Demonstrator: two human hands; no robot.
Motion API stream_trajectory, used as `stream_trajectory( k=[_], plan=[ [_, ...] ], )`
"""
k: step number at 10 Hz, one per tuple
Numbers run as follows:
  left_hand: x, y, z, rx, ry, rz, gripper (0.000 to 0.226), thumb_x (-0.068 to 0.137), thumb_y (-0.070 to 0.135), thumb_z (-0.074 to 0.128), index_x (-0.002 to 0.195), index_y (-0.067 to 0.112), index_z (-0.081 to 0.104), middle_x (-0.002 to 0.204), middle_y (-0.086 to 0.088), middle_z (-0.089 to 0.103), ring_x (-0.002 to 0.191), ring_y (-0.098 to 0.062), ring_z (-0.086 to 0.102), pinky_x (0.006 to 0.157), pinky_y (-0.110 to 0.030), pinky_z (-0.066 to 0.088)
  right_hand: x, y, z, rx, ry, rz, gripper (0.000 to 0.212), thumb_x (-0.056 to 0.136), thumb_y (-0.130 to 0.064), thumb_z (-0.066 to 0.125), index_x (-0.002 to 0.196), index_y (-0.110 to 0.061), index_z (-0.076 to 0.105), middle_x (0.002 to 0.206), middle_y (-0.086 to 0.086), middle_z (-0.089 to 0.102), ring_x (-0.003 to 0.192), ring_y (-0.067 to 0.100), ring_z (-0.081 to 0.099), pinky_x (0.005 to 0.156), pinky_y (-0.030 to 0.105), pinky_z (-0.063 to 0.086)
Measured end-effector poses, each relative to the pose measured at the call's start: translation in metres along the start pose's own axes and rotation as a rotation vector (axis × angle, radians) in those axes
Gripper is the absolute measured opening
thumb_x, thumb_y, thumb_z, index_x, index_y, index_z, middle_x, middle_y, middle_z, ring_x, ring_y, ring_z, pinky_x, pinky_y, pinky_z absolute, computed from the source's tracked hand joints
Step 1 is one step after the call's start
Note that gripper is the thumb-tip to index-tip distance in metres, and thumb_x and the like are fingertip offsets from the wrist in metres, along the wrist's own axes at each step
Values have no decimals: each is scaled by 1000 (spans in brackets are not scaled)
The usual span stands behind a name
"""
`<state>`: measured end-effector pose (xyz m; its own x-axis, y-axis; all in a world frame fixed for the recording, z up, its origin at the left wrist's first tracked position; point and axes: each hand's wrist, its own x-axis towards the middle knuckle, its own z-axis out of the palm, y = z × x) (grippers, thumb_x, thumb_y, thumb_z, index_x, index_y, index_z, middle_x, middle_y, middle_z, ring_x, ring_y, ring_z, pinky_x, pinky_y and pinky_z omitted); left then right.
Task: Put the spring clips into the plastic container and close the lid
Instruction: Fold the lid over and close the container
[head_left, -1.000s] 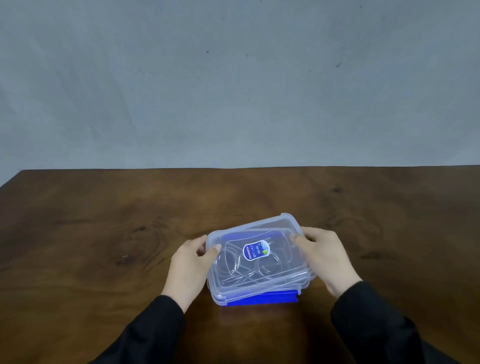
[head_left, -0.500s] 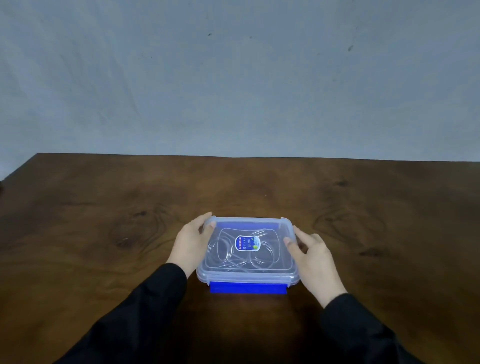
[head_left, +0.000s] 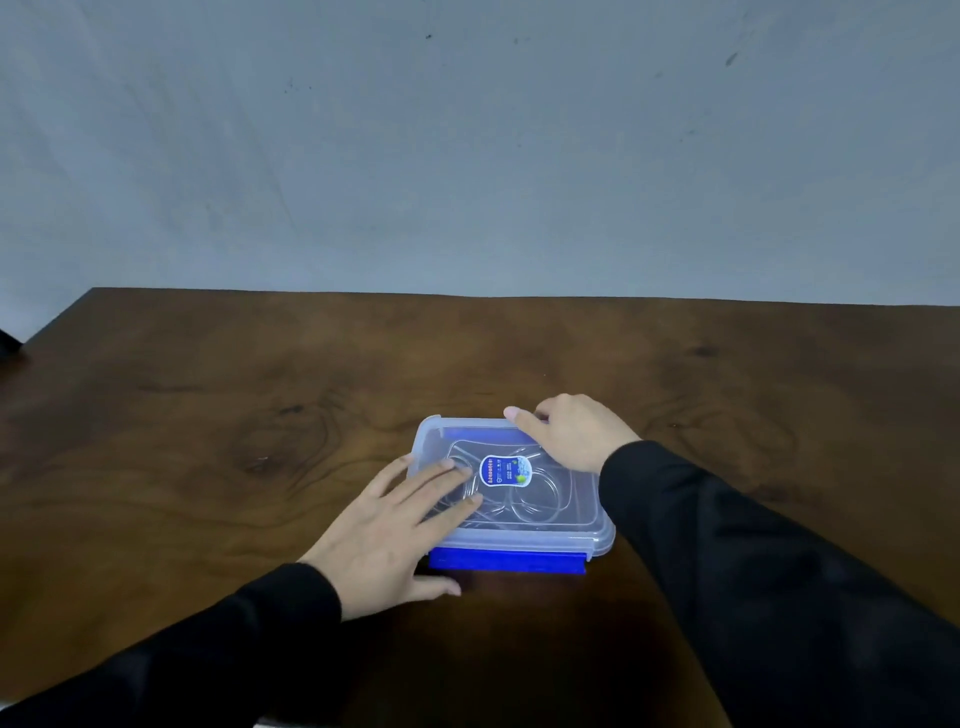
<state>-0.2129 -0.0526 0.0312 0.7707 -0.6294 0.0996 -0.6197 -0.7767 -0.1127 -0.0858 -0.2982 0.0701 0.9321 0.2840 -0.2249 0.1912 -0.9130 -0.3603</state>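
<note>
A clear plastic container (head_left: 582, 525) with its lid on sits flat on the brown wooden table (head_left: 208, 415). The lid bears a blue oval label (head_left: 506, 471). A blue latch flap (head_left: 506, 561) sticks out along the near edge, and another shows blue at the far edge. My left hand (head_left: 395, 525) lies flat, fingers spread, on the lid's left part. My right hand (head_left: 571, 434) rests over the far right edge, fingers curled on the far latch. What is inside shows only faintly through the lid; no spring clips can be made out.
The table reaches a grey wall (head_left: 467, 156) at the back. Its left edge runs diagonally at the far left, with a dark object (head_left: 8, 345) just past it.
The container was tilted in both hands, then set flat. My left hand moved from its side onto the lid; my right hand moved from the right side to the far edge.
</note>
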Motion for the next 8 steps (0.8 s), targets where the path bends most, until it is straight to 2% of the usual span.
stream_trajectory(
  k=[1,2,3,4,5,7,8],
  plan=[
    [3,2,5,0,52,1,80,81,65,62,145,24,37,151,-10,44,140,-25,37,112,-50,34,3,0,4,15,52,-11,66,92,-75,30,68,-22,61,63,-1,60,63,18,60,54,31,41],
    [0,5,8,-64,118,16,70,83,63,60,140,24,45,151,-10,44,142,-25,35,112,-50,34,3,2,8,71,127,-34,58,91,-73,40,91,-23,70,87,-4,60,77,13,60,63,29,46],
    [1,1,5,-155,208,15,58,88,60,56,132,23,58,149,-8,48,141,-22,38,114,-46,28,1,4,10,136,196,-93,51,90,-68,51,100,-23,74,93,-6,56,80,10,60,73,33,54],
    [8,-1,5,-176,243,-4,51,89,62,54,121,25,64,139,-3,57,134,-18,46,113,-42,27,0,6,10,175,184,-116,47,89,-65,55,100,-24,75,95,-8,59,82,10,62,76,37,56],
    [10,2,10,-297,260,-67,50,86,66,57,116,27,66,135,3,59,134,-13,44,114,-41,23,0,7,9,208,188,-132,44,88,-63,59,98,-24,75,94,-10,62,81,9,62,76,36,56],
    [11,9,22,-459,415,-104,34,90,57,58,111,30,65,129,11,61,132,-10,44,115,-38,20,6,10,11,219,232,-172,43,85,-63,63,82,-23,79,82,-7,62,71,10,62,70,37,55],
    [12,6,19,-517,461,-84,31,89,54,60,112,33,64,131,14,59,132,-9,45,112,-40,24,5,12,14,274,231,-187,39,88,-61,61,87,-26,80,86,-9,63,77,8,63,74,36,53]
  ],
)
